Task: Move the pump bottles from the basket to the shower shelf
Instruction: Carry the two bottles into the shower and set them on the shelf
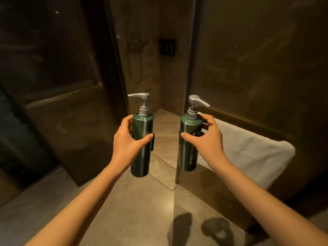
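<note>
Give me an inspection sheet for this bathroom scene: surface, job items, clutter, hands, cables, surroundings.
Surface: tiled floor, bare, shadows on it near the bottom edge.
Job's things: two green pump bottles, left bottle and right bottle, both upright and held in the air; basket not in view; dark wall holder in the shower, too dim to tell its state.
Clutter: white towel draped over a ledge on the right.
Hands: left hand grips the left bottle; right hand grips the right bottle.
Cables: none seen; shower hose hangs on the wall.
Surroundings: glass panel edge, dark walls, dim light.
</note>
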`<state>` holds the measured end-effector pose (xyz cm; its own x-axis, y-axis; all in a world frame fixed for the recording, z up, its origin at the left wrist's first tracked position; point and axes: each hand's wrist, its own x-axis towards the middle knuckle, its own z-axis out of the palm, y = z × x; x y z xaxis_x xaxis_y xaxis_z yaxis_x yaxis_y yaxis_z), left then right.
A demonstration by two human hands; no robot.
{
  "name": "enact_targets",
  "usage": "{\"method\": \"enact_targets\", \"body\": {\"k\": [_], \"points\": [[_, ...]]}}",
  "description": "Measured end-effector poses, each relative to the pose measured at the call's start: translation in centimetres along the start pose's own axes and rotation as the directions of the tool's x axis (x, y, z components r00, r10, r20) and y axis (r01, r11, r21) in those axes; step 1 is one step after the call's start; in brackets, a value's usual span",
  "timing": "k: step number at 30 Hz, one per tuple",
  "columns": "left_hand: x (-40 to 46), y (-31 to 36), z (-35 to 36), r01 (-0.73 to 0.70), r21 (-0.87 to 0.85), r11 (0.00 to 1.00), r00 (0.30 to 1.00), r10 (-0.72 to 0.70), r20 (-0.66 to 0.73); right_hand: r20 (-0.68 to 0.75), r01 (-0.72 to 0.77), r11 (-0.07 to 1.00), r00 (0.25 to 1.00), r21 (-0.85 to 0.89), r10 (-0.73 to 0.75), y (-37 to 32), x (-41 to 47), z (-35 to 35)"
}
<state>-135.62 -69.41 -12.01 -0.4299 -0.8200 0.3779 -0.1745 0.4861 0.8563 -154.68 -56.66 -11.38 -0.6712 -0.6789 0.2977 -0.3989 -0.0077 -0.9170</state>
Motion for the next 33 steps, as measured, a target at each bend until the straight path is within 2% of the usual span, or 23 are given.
{"method": "enact_targets", "body": {"k": [5, 10, 17, 25, 33], "points": [[5.6, -4.5, -5.5, 0.001, 0.046, 0.999, 1.000, 0.000, -0.026, -0.020, 0.037, 0.998, 0.999, 0.059, -0.035, -1.7, 4.7, 8.8], [10.2, -8.2, -6.5, 0.003, 0.046, 0.999, 1.000, -0.002, -0.009, -0.021, 0.055, 0.998, 0.998, 0.035, -0.054, -1.5, 8.7, 13.9], [17.7, -14.8, -4.5, 0.092, -0.044, 0.995, 0.995, -0.093, -0.032, 0.017, 0.003, 1.000, 1.000, -0.031, -0.002, 3.3, 15.7, 19.2], [33.4, -19.3, -1.0, 0.084, 0.038, 0.996, 0.995, -0.082, -0.052, -0.016, 0.010, 1.000, 1.000, -0.015, -0.010, 5.9, 32.7, 24.1], [45.9, -24.4, 3.1, 0.139, -0.011, 0.990, 0.987, -0.139, -0.077, -0.050, -0.029, 1.000, 0.998, 0.003, 0.029, 10.9, 45.4, 29.5]]}}
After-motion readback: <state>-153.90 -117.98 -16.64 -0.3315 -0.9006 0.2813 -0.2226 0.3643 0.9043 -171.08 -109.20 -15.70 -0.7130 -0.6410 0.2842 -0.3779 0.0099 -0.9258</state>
